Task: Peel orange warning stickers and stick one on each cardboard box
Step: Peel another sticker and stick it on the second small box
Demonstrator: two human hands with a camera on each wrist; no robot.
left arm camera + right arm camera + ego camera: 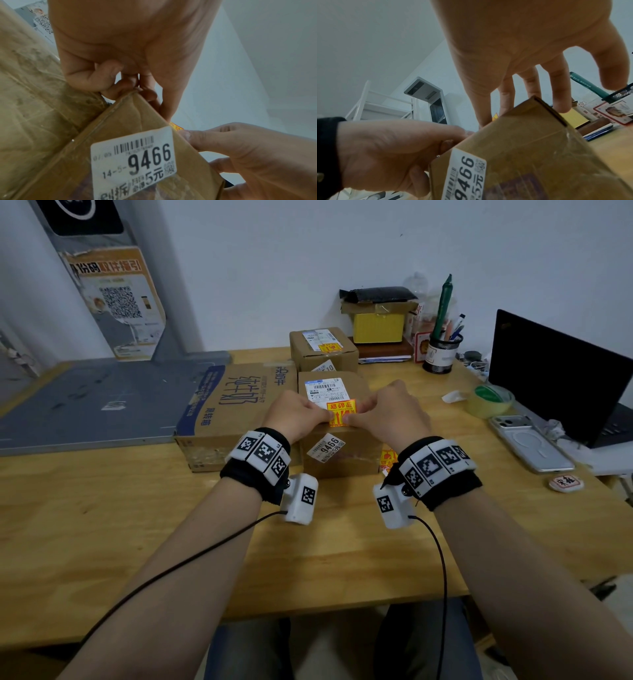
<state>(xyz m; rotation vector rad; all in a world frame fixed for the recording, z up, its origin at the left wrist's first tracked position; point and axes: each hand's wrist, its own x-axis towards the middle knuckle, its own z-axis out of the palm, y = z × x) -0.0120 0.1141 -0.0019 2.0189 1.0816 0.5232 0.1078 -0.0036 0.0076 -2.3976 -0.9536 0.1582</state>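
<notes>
Left grip (297,415) curled, right grip (390,413) flat, both pressing one orange sticker (340,409) on one box (358,390)

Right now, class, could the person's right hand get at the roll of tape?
Probably yes. Only bare table and a paper scrap lie between the right hand and the roll of tape, but it is busy at the orange sticker on the near box.
</notes>
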